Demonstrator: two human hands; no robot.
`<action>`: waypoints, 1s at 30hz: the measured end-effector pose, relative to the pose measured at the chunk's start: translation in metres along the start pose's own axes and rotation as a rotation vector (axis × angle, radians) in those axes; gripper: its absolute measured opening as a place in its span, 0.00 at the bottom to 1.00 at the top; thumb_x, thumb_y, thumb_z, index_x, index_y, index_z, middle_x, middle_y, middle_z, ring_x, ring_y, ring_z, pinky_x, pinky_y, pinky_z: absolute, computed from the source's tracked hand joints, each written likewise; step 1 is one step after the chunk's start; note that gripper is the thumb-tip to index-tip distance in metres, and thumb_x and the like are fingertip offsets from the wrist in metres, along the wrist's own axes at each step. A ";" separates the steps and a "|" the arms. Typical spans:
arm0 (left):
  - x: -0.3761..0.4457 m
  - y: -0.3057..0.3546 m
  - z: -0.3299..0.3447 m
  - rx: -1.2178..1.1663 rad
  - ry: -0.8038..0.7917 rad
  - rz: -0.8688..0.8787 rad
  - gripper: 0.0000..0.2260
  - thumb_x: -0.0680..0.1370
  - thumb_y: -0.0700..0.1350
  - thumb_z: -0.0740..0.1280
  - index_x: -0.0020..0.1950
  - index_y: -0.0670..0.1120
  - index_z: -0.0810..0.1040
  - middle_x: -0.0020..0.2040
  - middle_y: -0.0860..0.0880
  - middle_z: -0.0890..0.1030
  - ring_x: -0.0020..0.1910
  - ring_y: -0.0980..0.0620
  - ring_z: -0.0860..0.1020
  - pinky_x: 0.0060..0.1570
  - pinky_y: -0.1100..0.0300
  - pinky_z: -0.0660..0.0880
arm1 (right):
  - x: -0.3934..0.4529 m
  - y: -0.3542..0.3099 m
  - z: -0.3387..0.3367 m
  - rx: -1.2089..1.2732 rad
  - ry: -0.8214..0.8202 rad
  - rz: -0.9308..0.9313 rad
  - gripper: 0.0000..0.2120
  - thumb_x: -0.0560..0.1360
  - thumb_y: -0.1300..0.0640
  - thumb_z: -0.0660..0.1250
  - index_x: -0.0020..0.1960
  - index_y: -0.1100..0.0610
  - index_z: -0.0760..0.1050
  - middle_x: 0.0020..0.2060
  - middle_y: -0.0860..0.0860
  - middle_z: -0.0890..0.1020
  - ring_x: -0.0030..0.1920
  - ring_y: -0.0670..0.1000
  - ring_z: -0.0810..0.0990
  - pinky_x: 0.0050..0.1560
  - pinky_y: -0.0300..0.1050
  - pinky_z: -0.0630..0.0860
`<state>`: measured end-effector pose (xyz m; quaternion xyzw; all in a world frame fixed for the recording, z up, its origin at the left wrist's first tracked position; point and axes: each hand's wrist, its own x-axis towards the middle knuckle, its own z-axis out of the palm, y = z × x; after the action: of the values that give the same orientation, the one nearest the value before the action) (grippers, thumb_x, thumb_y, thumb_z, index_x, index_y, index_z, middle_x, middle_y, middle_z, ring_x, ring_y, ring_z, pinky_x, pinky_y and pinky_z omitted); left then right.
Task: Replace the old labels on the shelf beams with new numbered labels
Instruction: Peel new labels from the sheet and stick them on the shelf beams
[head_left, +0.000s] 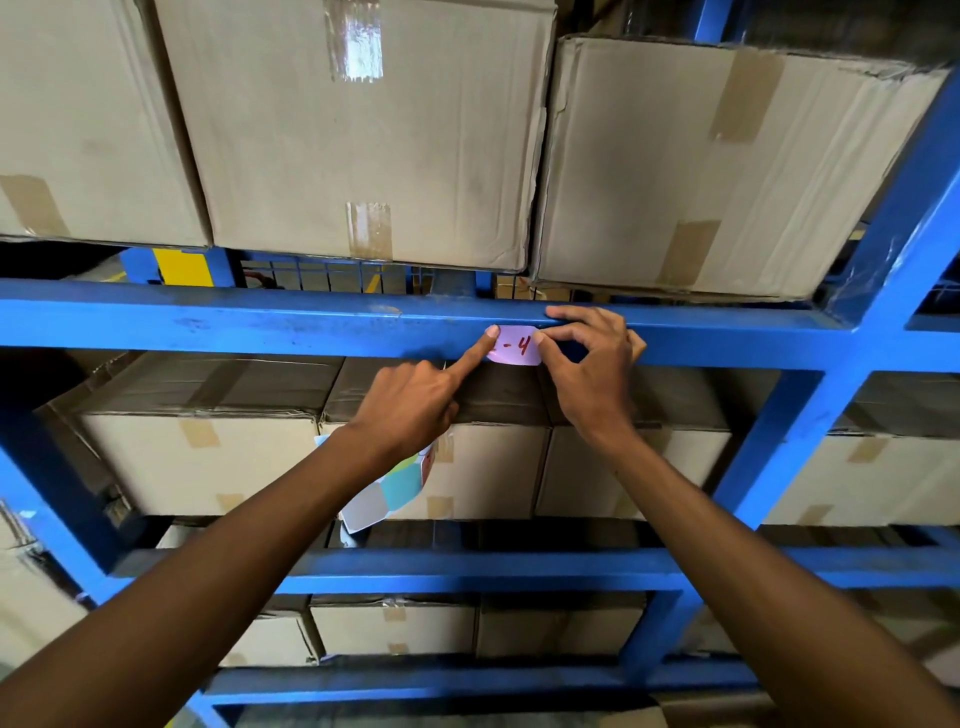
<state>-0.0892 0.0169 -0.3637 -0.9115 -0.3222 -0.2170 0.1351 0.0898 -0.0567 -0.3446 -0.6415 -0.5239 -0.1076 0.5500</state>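
Observation:
A pink label (517, 347) with "- 4" written in red sits on the front face of the blue shelf beam (260, 325). My left hand (410, 402) presses its left edge with a straight index finger. The other fingers of that hand are curled round a sheet of coloured labels (387, 493) that hangs below the wrist. My right hand (592, 364) has its thumb against the label's right edge and its index finger lying along the top of the beam.
Taped cardboard boxes (363, 130) fill the shelf above the beam, and more boxes (208, 457) stand on the levels below. A blue upright (831, 415) slants down at the right. A second blue beam (467, 569) crosses below my forearms.

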 end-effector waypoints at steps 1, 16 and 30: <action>0.000 0.000 0.000 0.000 0.000 0.001 0.40 0.78 0.45 0.60 0.70 0.59 0.29 0.42 0.42 0.80 0.33 0.44 0.74 0.31 0.57 0.67 | 0.000 0.000 0.001 -0.005 0.011 -0.003 0.05 0.72 0.55 0.71 0.44 0.55 0.83 0.53 0.47 0.83 0.60 0.48 0.72 0.58 0.44 0.56; 0.000 0.002 -0.004 0.061 -0.021 -0.013 0.38 0.79 0.45 0.58 0.70 0.58 0.29 0.44 0.43 0.80 0.34 0.44 0.73 0.32 0.57 0.67 | 0.006 0.003 0.000 -0.162 0.001 0.001 0.06 0.68 0.51 0.73 0.39 0.53 0.83 0.56 0.49 0.79 0.64 0.52 0.68 0.62 0.47 0.54; -0.011 0.001 0.002 0.316 -0.132 -0.027 0.42 0.75 0.37 0.60 0.73 0.56 0.30 0.25 0.47 0.65 0.20 0.49 0.56 0.22 0.59 0.51 | 0.036 0.018 -0.026 -0.312 -0.217 -0.298 0.18 0.66 0.43 0.73 0.44 0.54 0.74 0.46 0.50 0.80 0.53 0.53 0.73 0.53 0.43 0.54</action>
<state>-0.0960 0.0114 -0.3714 -0.8868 -0.3725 -0.1053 0.2523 0.1308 -0.0556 -0.3202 -0.6421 -0.6459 -0.1974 0.3628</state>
